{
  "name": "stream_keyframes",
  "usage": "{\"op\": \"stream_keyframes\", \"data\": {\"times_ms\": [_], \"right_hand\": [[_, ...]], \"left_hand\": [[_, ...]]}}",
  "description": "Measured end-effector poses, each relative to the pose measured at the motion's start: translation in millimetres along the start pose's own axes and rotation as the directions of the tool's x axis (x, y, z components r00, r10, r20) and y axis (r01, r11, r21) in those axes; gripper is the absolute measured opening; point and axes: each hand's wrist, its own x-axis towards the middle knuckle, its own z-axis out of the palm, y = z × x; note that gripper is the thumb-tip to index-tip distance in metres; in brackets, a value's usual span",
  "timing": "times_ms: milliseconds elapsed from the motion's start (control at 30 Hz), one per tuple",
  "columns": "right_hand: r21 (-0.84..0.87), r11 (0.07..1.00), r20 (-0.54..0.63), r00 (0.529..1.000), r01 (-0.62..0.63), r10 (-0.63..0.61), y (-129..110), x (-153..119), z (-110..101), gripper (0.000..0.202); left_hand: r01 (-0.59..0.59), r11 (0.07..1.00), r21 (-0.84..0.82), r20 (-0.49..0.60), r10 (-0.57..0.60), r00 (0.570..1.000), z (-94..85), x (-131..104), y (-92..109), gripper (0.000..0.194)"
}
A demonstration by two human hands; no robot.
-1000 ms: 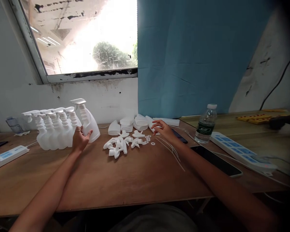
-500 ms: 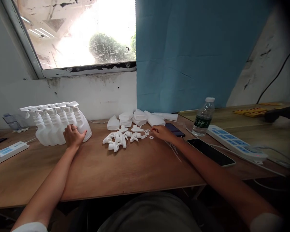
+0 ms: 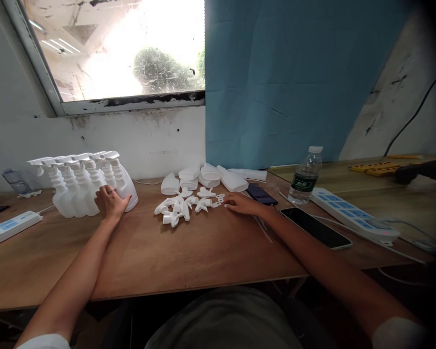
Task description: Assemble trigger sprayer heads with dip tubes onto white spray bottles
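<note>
Several white spray bottles (image 3: pixel 72 191) stand in a row at the left of the brown table. My left hand (image 3: pixel 111 201) rests against the row's right end, its fingers spread and the thumb out toward the last bottle. My right hand (image 3: pixel 239 203) lies low on the table beside small white rings (image 3: pixel 220 198), its fingertips at the right edge of this group; whatever may be under them is too small to make out. Left of the rings is a loose pile of white trigger parts (image 3: pixel 176 211). Behind it lie several white hollow pieces (image 3: pixel 208 175).
Right of my right hand are a dark phone (image 3: pixel 261 194), a second phone (image 3: pixel 314 227), a water bottle (image 3: pixel 303 177) and a power strip (image 3: pixel 352 215). Another power strip (image 3: pixel 16 228) lies far left. Cables cross the right side.
My right hand has lowered onto the table by the rings, and the single ring that lay apart is now hidden at its fingertips. My left hand has stayed at the bottles.
</note>
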Motion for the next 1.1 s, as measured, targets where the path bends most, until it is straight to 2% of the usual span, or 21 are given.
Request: {"op": "stream_keyframes", "data": {"times_ms": [67,133,233,333,400,467,533,567,600,667,767,867,933,1000,1100], "right_hand": [[0.009,1.0,0.006,1.0,0.001,-0.001,1,1,1,0.024],[0.02,1.0,0.012,1.0,-0.015,0.015,2,3,1,0.022],[0.044,0.998,0.022,0.998,-0.051,0.051,2,4,2,0.018],[0.066,0.995,0.013,0.997,-0.076,0.075,-2,4,1,0.014],[0.063,0.994,-0.012,0.996,-0.084,0.085,-7,3,-1,0.012],[0.055,0.994,-0.031,0.995,-0.089,0.091,-13,2,-2,0.01],[0.061,0.994,-0.028,0.995,-0.09,0.091,-18,1,-3,0.007],[0.067,0.994,-0.02,0.996,-0.086,0.088,-21,1,-3,0.006],[0.072,0.994,-0.012,0.997,-0.08,0.081,-23,1,-3,0.007],[0.077,0.995,-0.005,0.998,-0.069,0.07,-26,1,-2,0.008],[0.08,0.994,-0.002,0.998,-0.068,0.068,-28,2,-2,0.009],[0.064,0.996,0.003,0.998,-0.061,0.061,-29,2,-3,0.011],[0.033,0.999,0.004,0.999,-0.035,0.035,-31,1,-5,0.012],[0.003,1.0,-0.002,1.0,-0.001,0.001,-34,1,-7,0.014],[-0.021,1.0,-0.044,0.999,0.021,-0.022,-38,0,-8,0.017]], "left_hand": [[0.009,1.0,-0.024,-0.032,-0.01,0.999,-2.0,0,1,0.064],[-0.04,0.996,-0.076,-0.088,0.034,0.996,-3.6,0,1,0.056],[-0.232,0.951,-0.204,-0.111,0.213,0.971,-4.6,-1,8,0.035],[-0.391,0.844,-0.367,-0.021,0.413,0.911,-4.5,-10,29,0.025],[-0.468,0.746,-0.475,0.067,0.56,0.826,-4.6,-20,48,0.025],[-0.543,0.615,-0.572,0.15,0.73,0.667,-4.6,-31,66,0.028],[-0.577,0.496,-0.649,0.191,0.84,0.507,-3.6,-38,80,0.032],[-0.578,0.455,-0.678,0.197,0.869,0.454,-2.5,-41,85,0.034],[-0.574,0.427,-0.699,0.196,0.886,0.42,-1.0,-42,89,0.035],[-0.577,0.396,-0.715,0.187,0.902,0.388,2.5,-42,93,0.034],[-0.621,0.391,-0.679,0.176,0.908,0.379,5.3,-38,97,0.026],[-0.629,0.389,-0.674,0.14,0.902,0.408,0.0,-35,105,0.02],[-0.584,0.38,-0.718,0.097,0.885,0.456,-7.8,-35,115,0.016],[-0.478,0.398,-0.783,0.104,0.842,0.53,-16.9,-38,127,0.013],[-0.2,0.46,-0.865,0.248,0.739,0.626,-28.4,-51,148,0.013]]}}
